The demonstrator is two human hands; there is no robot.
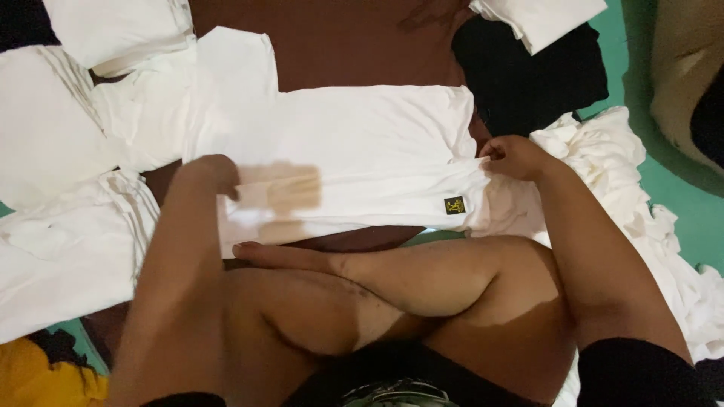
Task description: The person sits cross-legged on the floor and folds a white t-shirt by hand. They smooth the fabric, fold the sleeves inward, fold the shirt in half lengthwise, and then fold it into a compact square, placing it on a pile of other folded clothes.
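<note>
I'm mid-fold on the white shirt (354,151): left hand (215,172) pinches one end, right hand (513,157) the other. Next needs even edges.

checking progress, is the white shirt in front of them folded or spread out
Partly folded: the white shirt lies in a narrow band, left hand and right hand gripping its ends.
</note>
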